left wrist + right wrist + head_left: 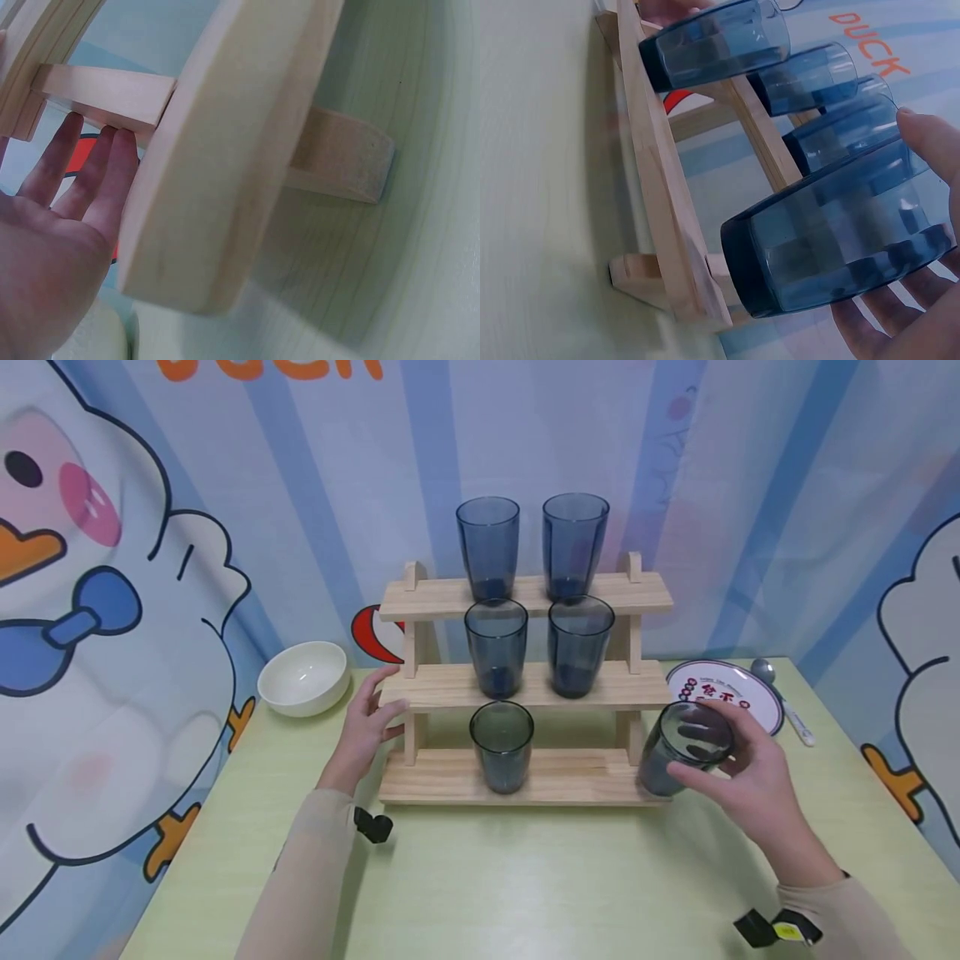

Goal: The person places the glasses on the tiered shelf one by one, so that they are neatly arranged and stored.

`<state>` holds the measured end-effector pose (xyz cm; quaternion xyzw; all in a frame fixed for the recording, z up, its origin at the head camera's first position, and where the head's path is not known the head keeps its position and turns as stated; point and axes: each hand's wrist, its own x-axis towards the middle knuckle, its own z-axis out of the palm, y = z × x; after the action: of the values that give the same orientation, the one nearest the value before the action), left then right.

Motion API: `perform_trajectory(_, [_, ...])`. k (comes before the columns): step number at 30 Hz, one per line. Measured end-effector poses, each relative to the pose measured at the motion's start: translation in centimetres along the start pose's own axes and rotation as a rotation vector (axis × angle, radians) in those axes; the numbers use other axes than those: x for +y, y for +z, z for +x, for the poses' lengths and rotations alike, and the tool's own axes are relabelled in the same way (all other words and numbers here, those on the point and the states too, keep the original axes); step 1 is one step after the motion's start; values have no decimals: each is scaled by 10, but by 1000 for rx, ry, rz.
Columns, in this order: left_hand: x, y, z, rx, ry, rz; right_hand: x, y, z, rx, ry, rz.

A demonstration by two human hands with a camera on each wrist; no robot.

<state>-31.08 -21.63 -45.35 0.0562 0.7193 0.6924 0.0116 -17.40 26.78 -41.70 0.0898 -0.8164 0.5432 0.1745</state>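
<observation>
A three-tier wooden rack (525, 687) stands on the table with dark blue-grey glass tumblers on it. Two tumblers, one of them (575, 547), are on the top tier and two, including this tumbler (496, 647), on the middle. A single tumbler (502, 747) occupies the bottom tier. My right hand (757, 785) grips another tumbler (832, 232), tilted, at the bottom tier's right end; whether its base touches the wood I cannot tell. At the rack's left side, my left hand (363, 727) rests its fairly straight fingers (101, 176) against an upright (112, 94).
A white bowl (303, 679) sits on the table left of the rack. Behind the right hand lie a printed plate (765, 697) and a spoon (787, 706). A blue-striped curtain (337, 485) with cartoon ducks hangs directly behind the table (510, 885).
</observation>
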Motion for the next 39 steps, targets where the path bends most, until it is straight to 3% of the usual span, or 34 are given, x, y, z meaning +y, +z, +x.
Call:
perform_trajectory(17, [3,1,-2,11,1,-2,-7,42,16,-126,-53,66])
perform_trajectory(29, [2,1,-2,9,2,10,-12,68,24,-206,-34,130])
perform_trajectory(39, [3,1,-3,6,10,19,-16,79,29,-228,-27,118])
